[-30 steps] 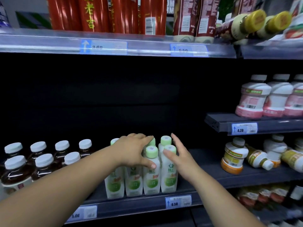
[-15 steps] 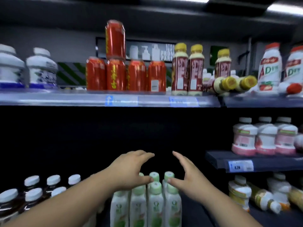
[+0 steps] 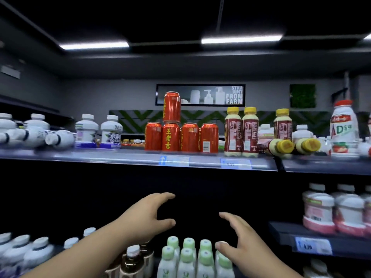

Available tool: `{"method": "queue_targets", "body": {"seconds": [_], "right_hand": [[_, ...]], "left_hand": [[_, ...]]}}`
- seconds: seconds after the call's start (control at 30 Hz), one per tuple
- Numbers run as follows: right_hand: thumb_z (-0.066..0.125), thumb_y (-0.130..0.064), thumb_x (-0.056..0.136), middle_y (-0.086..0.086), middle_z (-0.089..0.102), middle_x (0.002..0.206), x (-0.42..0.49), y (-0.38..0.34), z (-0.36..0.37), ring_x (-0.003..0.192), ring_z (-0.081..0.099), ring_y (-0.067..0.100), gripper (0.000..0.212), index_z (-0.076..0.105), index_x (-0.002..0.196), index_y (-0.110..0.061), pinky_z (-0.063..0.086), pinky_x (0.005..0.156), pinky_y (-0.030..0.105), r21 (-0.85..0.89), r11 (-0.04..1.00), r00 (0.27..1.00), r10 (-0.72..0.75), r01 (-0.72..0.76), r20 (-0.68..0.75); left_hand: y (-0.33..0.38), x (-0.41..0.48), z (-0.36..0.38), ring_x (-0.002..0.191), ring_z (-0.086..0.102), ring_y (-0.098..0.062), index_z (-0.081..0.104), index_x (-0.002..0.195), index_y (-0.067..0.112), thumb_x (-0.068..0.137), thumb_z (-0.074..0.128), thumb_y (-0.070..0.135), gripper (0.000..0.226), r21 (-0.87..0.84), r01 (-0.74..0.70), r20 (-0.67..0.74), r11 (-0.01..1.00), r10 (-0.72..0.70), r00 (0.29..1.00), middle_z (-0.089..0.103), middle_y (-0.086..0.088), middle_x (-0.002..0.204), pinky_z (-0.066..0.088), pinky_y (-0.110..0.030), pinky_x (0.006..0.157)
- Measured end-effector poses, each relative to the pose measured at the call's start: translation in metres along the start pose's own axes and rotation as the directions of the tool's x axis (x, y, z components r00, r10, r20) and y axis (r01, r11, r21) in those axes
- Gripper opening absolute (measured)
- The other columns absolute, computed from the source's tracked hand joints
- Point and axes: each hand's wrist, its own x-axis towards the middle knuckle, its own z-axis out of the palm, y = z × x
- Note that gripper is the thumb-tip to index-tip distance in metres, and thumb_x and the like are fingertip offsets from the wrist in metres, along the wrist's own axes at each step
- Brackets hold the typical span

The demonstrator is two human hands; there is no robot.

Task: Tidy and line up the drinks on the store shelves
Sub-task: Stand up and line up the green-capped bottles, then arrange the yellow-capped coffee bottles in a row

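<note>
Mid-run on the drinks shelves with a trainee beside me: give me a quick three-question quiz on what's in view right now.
1. True or false: one red can stands stacked on the row of red cans on the top shelf.
2. The two tipped yellow-capped bottles lie: A) left of the cans, B) right of the cans, C) on the shelf below.
3. What do the left hand and the right hand hold?

Key: 1 true; 2 B; 3 nothing, both are open.
</note>
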Motion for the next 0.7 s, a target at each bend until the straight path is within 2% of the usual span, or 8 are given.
{"method": "queue_targets", "body": {"seconds": [0.1, 0.27, 0.4, 0.53, 0.7], "right_hand": [[0.072, -0.049, 0.081, -0.04, 0.029, 0.133, 0.007, -0.018, -0.002, 0.13, 0.038, -0.005, 0.067, 0.035, 0.136, -0.051, 0.033, 0.105, 0.015, 0.005, 0.999, 0.999, -0.034, 0.034, -0.014], [0.072, -0.04, 0.088, -0.028, 0.036, 0.135, 0.026, -0.057, -0.02, 0.128, 0.038, -0.003, 0.062, 0.039, 0.14, -0.044, 0.034, 0.109, 0.023, 0.027, 0.999, 0.999, -0.021, 0.022, -0.036], [0.076, -0.035, 0.085, -0.022, 0.045, 0.135, 0.042, -0.073, -0.027, 0.128, 0.044, 0.001, 0.061, 0.046, 0.137, -0.042, 0.037, 0.107, 0.024, -0.009, 0.999, 0.985, -0.036, 0.035, -0.167], [0.077, -0.032, 0.085, -0.015, 0.048, 0.138, 0.054, -0.087, -0.039, 0.13, 0.046, 0.007, 0.062, 0.047, 0.139, -0.039, 0.039, 0.106, 0.028, 0.011, 1.0, 0.969, 0.023, -0.021, -0.247], [0.076, -0.032, 0.085, -0.012, 0.05, 0.139, 0.045, -0.092, -0.078, 0.128, 0.049, 0.009, 0.06, 0.048, 0.138, -0.037, 0.042, 0.109, 0.037, -0.045, 0.997, 0.918, 0.037, -0.06, -0.394]], "left_hand": [[-0.002, -0.012, -0.022, 0.128, 0.042, 0.002, 0.035, 0.146, 0.043, 0.084, 0.068, 0.052, 0.071, 0.021, 0.01, -0.03, 1.0, -0.009, 1.0, 0.044, 0.023, 0.136, 0.036, -0.018, 0.105], [-0.005, -0.01, -0.058, 0.123, 0.046, 0.002, 0.039, 0.144, 0.042, 0.085, 0.069, 0.048, 0.066, 0.031, -0.019, -0.097, 0.999, 0.022, 0.995, 0.048, 0.021, 0.133, 0.037, -0.017, 0.101], [-0.012, 0.008, -0.078, 0.118, 0.048, 0.005, 0.041, 0.142, 0.043, 0.085, 0.071, 0.046, 0.065, 0.005, -0.077, -0.133, 0.997, 0.077, 0.988, 0.05, 0.021, 0.135, 0.039, -0.017, 0.099], [-0.022, 0.032, -0.093, 0.119, 0.05, 0.005, 0.041, 0.138, 0.048, 0.085, 0.071, 0.046, 0.061, -0.085, -0.125, -0.08, 0.988, 0.118, 0.99, 0.051, 0.02, 0.135, 0.043, -0.024, 0.1], [-0.011, 0.069, -0.092, 0.115, 0.052, 0.006, 0.044, 0.129, 0.052, 0.086, 0.071, 0.044, 0.052, -0.19, -0.243, -0.028, 0.951, 0.242, 0.97, 0.052, 0.024, 0.129, 0.046, -0.025, 0.098]]}}
